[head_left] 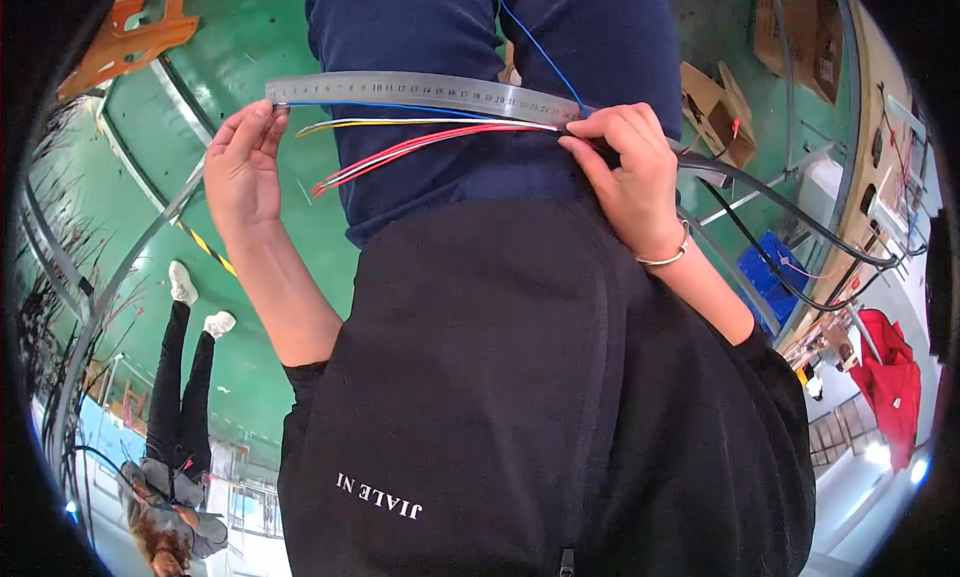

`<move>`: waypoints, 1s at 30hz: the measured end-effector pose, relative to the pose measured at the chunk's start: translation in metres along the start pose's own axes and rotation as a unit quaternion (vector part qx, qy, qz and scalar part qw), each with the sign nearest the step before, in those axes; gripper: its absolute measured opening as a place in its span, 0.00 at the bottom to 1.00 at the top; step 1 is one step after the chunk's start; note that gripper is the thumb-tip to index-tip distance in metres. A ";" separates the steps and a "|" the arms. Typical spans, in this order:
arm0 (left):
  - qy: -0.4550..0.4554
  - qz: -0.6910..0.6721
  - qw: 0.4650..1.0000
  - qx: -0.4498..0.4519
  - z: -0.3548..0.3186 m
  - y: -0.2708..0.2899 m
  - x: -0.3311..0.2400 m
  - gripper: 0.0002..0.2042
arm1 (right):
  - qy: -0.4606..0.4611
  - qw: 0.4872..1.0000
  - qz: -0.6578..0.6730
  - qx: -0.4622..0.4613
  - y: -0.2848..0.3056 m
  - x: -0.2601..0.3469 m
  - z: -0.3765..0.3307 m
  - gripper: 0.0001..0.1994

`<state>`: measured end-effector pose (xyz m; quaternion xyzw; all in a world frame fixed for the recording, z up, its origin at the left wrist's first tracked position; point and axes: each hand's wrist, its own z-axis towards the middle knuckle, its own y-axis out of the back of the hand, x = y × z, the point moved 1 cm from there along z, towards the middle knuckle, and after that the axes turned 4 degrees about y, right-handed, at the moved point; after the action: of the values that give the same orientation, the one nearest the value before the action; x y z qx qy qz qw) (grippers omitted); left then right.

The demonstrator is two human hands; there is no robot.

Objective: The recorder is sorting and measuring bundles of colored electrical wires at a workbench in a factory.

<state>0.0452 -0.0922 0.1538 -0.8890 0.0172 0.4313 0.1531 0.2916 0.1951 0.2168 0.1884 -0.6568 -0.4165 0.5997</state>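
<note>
Jacket fabric (pixel 460 377) lies nearest us. Beyond it, over our dark blue trousers (pixel 410 192), red wires (pixel 420 144) fan leftward from a black cable (pixel 770 189), whose end our right hand (pixel 635 172) pinches. Our left hand (pixel 242 167) pinches a blue wire (pixel 380 106) by its tip, at the left end of the steel ruler (pixel 440 90) alongside. Far right sits a cardboard box (pixel 715 122).
</note>
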 end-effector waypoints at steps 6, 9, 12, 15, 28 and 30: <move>-0.001 -0.006 0.999 -0.043 -0.008 0.000 0.004 0.06 | 0.008 1.000 -0.013 -0.003 -0.004 -0.003 -0.002 0.08; -0.009 -0.006 0.999 -0.040 -0.009 0.001 0.006 0.07 | 0.009 1.000 -0.011 0.000 -0.004 -0.003 -0.002 0.09; -0.014 -0.008 0.999 -0.036 -0.010 0.002 0.008 0.07 | 0.015 1.000 -0.011 -0.004 -0.005 -0.004 -0.003 0.09; -0.019 -0.018 0.999 -0.032 -0.011 0.003 0.010 0.07 | 0.022 1.000 -0.013 -0.002 -0.005 -0.006 -0.003 0.09; -0.006 -0.019 0.999 -0.040 -0.018 0.005 0.007 0.07 | 0.064 0.998 -0.013 0.000 -0.003 -0.003 0.001 0.09; -0.004 -0.049 0.999 -0.018 -0.017 0.011 0.009 0.07 | 0.112 0.990 -0.083 0.009 0.000 0.005 0.008 0.09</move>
<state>0.0618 -0.1068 0.1537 -0.8897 -0.0345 0.4268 0.1582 0.2836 0.1942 0.2206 0.2934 -0.5717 -0.4350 0.6307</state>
